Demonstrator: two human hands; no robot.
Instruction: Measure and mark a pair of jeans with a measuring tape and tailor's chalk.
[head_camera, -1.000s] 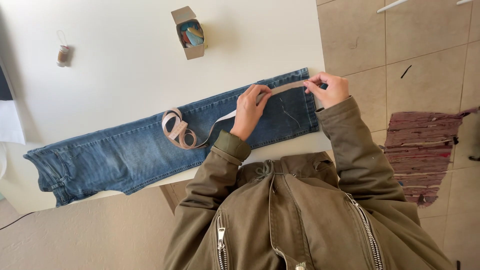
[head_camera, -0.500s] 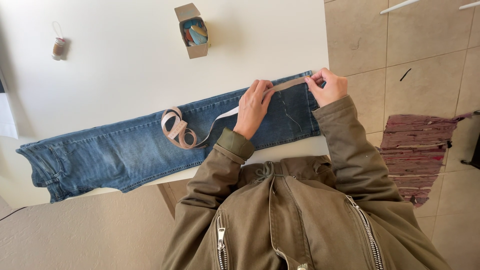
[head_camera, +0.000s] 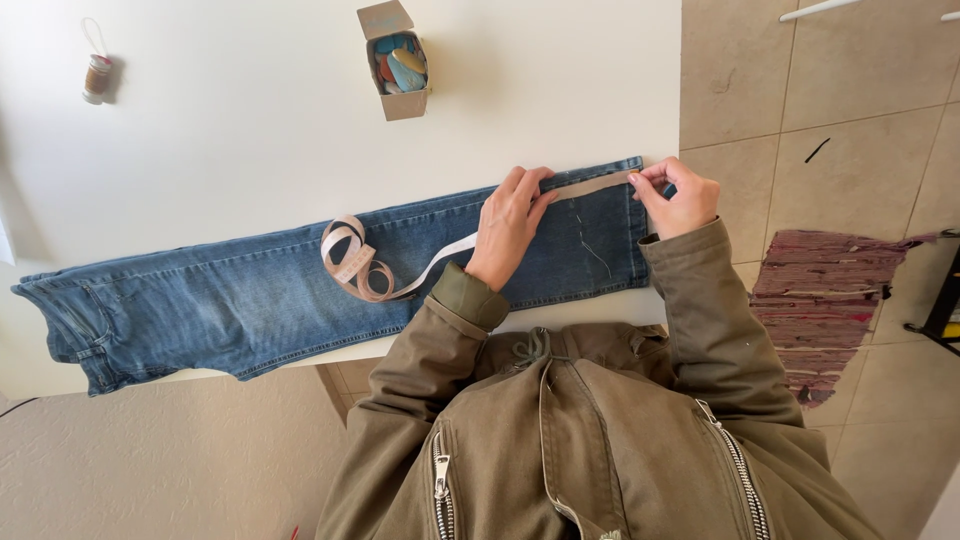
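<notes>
Wearing an olive jacket (head_camera: 590, 440) with zipped pockets, the person leans over the near edge of a white bench (head_camera: 250, 130). Along that edge lies a pair of blue jeans (head_camera: 250, 290), flat and stretched out, waistband at one end and leg hem at the other. The left hand (head_camera: 510, 225) rests palm down on the denim near the hem, fingers spread and pressing a beige measuring tape (head_camera: 590, 186) flat against the cloth. The right hand (head_camera: 675, 195) sits at the hem itself, thumb and fingers pinched closed on the tape's end, just at the corner of the leg. Between the two hands the tape runs taut along the far edge of the leg. Behind the left hand it trails back over the denim into a loose coil (head_camera: 352, 258) lying mid-leg. Farther across the bench stands a small open cardboard box (head_camera: 398, 62) holding flat coloured pieces, well apart from the jeans. Farther off to the side lies a small spool (head_camera: 96, 78) with a loop of thread. Beside the bench, a striped rug (head_camera: 825, 300) lies on the tiled floor (head_camera: 800, 90)
</notes>
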